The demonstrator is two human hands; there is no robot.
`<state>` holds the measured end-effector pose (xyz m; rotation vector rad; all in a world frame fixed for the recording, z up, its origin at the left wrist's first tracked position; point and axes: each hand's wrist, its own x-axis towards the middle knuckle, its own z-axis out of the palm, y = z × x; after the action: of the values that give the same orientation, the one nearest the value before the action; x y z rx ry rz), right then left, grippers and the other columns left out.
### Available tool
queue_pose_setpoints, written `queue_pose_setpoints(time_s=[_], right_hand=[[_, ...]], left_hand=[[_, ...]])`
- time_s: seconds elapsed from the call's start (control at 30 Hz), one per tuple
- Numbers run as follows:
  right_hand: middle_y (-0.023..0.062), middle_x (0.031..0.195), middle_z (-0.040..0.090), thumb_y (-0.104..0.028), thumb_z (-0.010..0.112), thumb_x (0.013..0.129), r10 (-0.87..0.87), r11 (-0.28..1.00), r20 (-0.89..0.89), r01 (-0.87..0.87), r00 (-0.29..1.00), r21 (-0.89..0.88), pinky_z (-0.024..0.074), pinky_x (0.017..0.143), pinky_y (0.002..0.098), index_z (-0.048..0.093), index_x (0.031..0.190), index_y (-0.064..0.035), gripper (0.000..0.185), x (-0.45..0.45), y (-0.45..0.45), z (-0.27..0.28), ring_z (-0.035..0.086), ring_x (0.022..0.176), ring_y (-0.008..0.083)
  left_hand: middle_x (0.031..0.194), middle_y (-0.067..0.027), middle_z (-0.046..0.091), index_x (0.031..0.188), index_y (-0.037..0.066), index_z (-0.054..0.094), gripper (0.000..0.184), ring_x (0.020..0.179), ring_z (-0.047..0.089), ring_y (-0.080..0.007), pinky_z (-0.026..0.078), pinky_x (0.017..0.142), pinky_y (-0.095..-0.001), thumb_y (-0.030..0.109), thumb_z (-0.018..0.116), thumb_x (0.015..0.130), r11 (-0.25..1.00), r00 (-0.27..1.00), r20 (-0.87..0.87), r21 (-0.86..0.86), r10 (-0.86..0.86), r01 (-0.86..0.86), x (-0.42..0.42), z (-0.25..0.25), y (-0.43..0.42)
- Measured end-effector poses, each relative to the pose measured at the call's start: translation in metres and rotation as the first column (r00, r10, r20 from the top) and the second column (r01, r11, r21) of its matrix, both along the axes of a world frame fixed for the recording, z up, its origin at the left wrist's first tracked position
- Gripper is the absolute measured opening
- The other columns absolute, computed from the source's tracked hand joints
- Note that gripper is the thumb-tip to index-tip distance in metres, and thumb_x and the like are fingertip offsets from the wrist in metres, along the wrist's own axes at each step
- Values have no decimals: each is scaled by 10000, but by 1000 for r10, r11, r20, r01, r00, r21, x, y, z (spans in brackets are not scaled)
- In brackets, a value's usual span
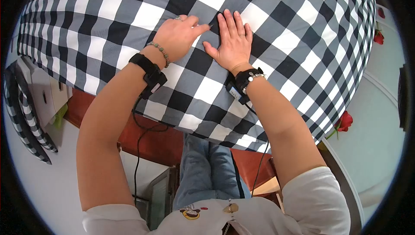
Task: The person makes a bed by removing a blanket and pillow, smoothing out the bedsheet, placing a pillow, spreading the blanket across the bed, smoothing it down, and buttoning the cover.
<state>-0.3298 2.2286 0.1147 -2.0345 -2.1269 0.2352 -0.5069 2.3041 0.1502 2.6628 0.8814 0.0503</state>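
Observation:
A large black, grey and white checked cloth spreads out in front of me. My left hand is over it, fingers curled, with the thumb and a finger together around a small dark, thin item too small to name. Just to the right, my right hand lies flat on the cloth with its fingers stretched out and the thumb apart. The two hands do not touch. Each wrist has a black strapped device and a beaded bracelet.
Black cables hang from both wrist devices. Red furniture shows below the cloth edge. At the left are checked cushions and a pale drawer unit. Red roses stand at the right beside a pale panel.

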Motion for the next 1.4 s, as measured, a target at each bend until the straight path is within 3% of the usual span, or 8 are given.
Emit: queue_pose_setpoints(time_s=[0.13, 0.27, 0.37, 0.53, 0.87, 0.97, 1.1, 1.4], right_hand=[[24, 1458, 301, -574, 574, 718, 11, 1000, 5, -11, 1000, 15, 123, 1083, 467, 407, 1351, -140, 784, 0, -2, -1, 183, 1373, 216], [22, 1454, 306, -573, 575, 716, 10, 1000, 1, -10, 1000, 18, 122, 1082, 468, 410, 1348, -141, 782, 1, 0, -2, 185, 1372, 213], [20, 1454, 305, -566, 576, 717, 4, 1000, -10, -4, 1000, 6, 120, 1082, 466, 416, 1344, -143, 772, 1, 0, 2, 186, 1372, 211], [19, 1458, 299, -562, 571, 720, 7, 1000, -10, -6, 1000, 4, 113, 1084, 464, 411, 1348, -146, 770, 2, -1, -2, 184, 1373, 209], [23, 1456, 304, -567, 554, 730, 8, 1000, 8, -8, 1000, -12, 111, 1087, 456, 397, 1358, -150, 771, 2, 0, 0, 184, 1374, 208], [25, 1455, 307, -563, 555, 731, 12, 1000, -9, -12, 1000, -8, 118, 1087, 457, 397, 1355, -151, 765, 3, 0, 1, 186, 1373, 209], [26, 1459, 300, -564, 551, 729, 3, 999, -18, -4, 1000, -35, 118, 1086, 455, 401, 1355, -152, 764, 2, 0, 1, 181, 1375, 209], [27, 1457, 304, -546, 561, 729, 2, 1000, -34, -3, 999, -17, 121, 1086, 448, 409, 1350, -157, 748, 2, -1, 1, 181, 1375, 205]], left_hand=[[904, -46, 564, 1046, 147, 600, 222, 860, 581, -223, 487, 672, -344, 142, 552, 829, 999, 997, -74, -10, 32, -33, 8, 3, 2], [937, -52, 564, 1001, 124, 613, 189, 872, 576, -238, 488, 680, -358, 149, 561, 822, 998, 1000, -5, -66, 12, -12, 1, 2, 2], [915, -70, 593, 929, 90, 621, 194, 834, 588, -260, 483, 688, -378, 236, 597, 804, 987, 990, 76, -122, 117, -107, 9, 2, 6], [738, -95, 630, 811, 56, 607, 284, 734, 613, -287, 479, 666, -386, 336, 610, 767, 900, 911, -153, -161, 382, -405, 42, 0, 26], [761, -107, 633, 827, 69, 595, 240, 756, 609, -301, 480, 665, -406, 271, 623, 702, 890, 911, -132, -201, 390, -410, 41, -4, 36], [767, -111, 635, 811, 64, 592, 295, 764, 610, -307, 484, 667, -393, 315, 654, 668, 890, 921, -37, -247, 387, -384, 28, -14, 36], [763, -119, 631, 791, 62, 584, 297, 761, 610, -309, 481, 663, -389, 311, 660, 650, 857, 892, -175, -253, 416, -449, 42, 4, 37], [822, -124, 631, 869, 65, 564, 333, 809, 607, -309, 478, 702, -395, 318, 643, 667, 858, 902, -145, -279, 407, -432, 41, -4, 27]])
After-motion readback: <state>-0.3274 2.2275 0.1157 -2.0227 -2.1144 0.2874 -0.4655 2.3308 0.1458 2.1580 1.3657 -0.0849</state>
